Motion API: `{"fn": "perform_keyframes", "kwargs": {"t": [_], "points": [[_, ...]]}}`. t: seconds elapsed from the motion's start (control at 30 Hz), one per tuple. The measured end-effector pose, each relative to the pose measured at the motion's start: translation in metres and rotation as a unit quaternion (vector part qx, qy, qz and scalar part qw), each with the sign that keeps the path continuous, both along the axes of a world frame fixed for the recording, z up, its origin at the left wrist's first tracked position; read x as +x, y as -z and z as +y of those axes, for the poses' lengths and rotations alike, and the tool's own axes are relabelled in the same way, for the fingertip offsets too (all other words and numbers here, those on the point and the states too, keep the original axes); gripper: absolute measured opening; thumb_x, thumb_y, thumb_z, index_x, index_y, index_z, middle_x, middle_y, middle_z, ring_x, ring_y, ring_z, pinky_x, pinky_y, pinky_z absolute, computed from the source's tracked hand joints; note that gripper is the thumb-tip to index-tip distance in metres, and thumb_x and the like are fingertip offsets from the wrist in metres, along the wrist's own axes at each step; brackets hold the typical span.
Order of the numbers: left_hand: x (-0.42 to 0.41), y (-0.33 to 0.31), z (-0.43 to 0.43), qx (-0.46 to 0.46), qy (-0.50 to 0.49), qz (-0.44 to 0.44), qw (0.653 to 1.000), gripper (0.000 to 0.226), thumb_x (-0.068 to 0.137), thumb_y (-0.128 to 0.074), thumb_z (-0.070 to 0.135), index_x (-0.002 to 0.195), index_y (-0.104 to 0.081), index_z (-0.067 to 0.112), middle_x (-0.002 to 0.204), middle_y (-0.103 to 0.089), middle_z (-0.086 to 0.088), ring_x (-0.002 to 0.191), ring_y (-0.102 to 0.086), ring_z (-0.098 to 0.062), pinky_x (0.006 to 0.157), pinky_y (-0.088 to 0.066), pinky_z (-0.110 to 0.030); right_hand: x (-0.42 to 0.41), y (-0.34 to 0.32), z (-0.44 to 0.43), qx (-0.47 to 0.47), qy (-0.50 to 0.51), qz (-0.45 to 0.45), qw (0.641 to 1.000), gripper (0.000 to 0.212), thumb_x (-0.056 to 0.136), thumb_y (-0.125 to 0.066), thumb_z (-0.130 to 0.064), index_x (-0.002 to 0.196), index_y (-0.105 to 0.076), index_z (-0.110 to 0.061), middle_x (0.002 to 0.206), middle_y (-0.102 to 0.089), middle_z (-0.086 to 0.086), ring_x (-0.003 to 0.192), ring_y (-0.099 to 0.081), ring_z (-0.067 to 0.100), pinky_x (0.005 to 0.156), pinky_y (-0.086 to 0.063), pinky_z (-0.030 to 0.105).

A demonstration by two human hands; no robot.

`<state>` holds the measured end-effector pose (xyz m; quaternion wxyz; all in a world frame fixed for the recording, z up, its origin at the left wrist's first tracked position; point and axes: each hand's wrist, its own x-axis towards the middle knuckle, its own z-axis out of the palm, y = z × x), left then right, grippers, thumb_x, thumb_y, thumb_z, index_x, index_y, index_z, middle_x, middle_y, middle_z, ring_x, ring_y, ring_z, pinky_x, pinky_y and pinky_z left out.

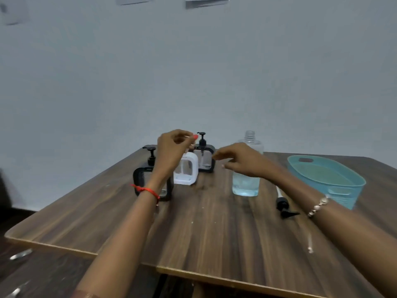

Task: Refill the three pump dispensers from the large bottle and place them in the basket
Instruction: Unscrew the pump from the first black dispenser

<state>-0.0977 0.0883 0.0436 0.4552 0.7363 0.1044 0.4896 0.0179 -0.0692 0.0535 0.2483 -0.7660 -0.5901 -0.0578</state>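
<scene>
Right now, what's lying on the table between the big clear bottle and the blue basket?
In the head view, a detached black pump head lies on the table between the large bottle and the basket.

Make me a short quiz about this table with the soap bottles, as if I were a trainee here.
1. True or false: the large bottle has its cap on.
2. Where does the loose black pump lie? A) in the basket B) on the table C) on the white dispenser
3. How many dispensers already sit in the teal basket?

Key
1. False: its neck is open.
2. B, on the table between bottle and basket.
3. None; the two black dispensers and the white dispenser stand on the table.
</scene>
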Motion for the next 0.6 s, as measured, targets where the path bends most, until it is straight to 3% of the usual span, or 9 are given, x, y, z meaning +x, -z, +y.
{"fn": "perform_keyframes", "kwargs": {"t": [0.1,0.17,0.27,0.33,0.47,0.6], "points": [[-0.026,0.014,0.028,0.016,-0.129,-0.082,0.988,0.016,0.084,-0.068,0.019,0.098,-0.066,0.011,0.092,-0.068,-0.001,0.085,-0.065,-0.011,0.077,-0.053,-0.025,-0.026,0.006,0.049,0.013,-0.019,0.025,0.999,0.039,0.081,-0.066,-0.010,0.120,-0.059,-0.007,0.118,-0.065,0.009,0.109,-0.061,0.016,0.085,-0.044,0.018],[-0.041,0.027,0.047,-0.006,-0.176,-0.098,0.979,0.028,0.085,-0.066,0.019,0.111,-0.058,0.010,0.110,-0.062,-0.001,0.101,-0.059,-0.013,0.087,-0.048,-0.027,-0.037,0.014,0.080,0.013,-0.012,0.054,0.998,0.045,0.080,-0.069,-0.018,0.122,-0.056,-0.007,0.122,-0.061,0.010,0.111,-0.058,0.019,0.090,-0.044,0.023],[-0.051,0.047,0.077,-0.073,-0.162,-0.024,0.984,0.061,0.084,-0.067,0.024,0.136,-0.037,0.012,0.142,-0.040,-0.003,0.130,-0.038,-0.017,0.103,-0.033,-0.028,-0.047,0.030,0.119,0.000,0.008,0.100,0.995,0.059,0.080,-0.071,-0.028,0.129,-0.048,-0.004,0.132,-0.052,0.013,0.119,-0.050,0.025,0.094,-0.039,0.028],[-0.052,0.062,0.093,-0.115,-0.135,0.059,0.982,0.082,0.081,-0.071,0.027,0.145,-0.023,0.011,0.152,-0.027,-0.006,0.139,-0.028,-0.020,0.109,-0.027,-0.031,-0.050,0.042,0.136,-0.008,0.032,0.130,0.991,0.060,0.079,-0.071,-0.029,0.126,-0.046,0.000,0.127,-0.054,0.015,0.116,-0.050,0.029,0.097,-0.041,0.035],[-0.049,0.085,0.101,-0.186,-0.074,0.160,0.967,0.092,0.079,-0.073,0.022,0.147,-0.013,0.006,0.149,-0.032,-0.009,0.135,-0.035,-0.023,0.107,-0.028,-0.031,-0.048,0.065,0.155,0.011,0.059,0.190,0.980,0.046,0.077,-0.073,-0.023,0.110,-0.052,0.001,0.110,-0.062,0.017,0.104,-0.057,0.031,0.093,-0.045,0.045],[-0.039,0.093,0.097,-0.176,-0.051,0.170,0.968,0.052,0.077,-0.074,0.011,0.120,-0.044,0.009,0.120,-0.057,-0.007,0.112,-0.055,-0.022,0.093,-0.043,-0.030,-0.042,0.075,0.155,0.048,0.063,0.234,0.969,0.033,0.080,-0.070,-0.012,0.107,-0.056,0.001,0.109,-0.063,0.016,0.103,-0.058,0.029,0.092,-0.047,0.042]]}}
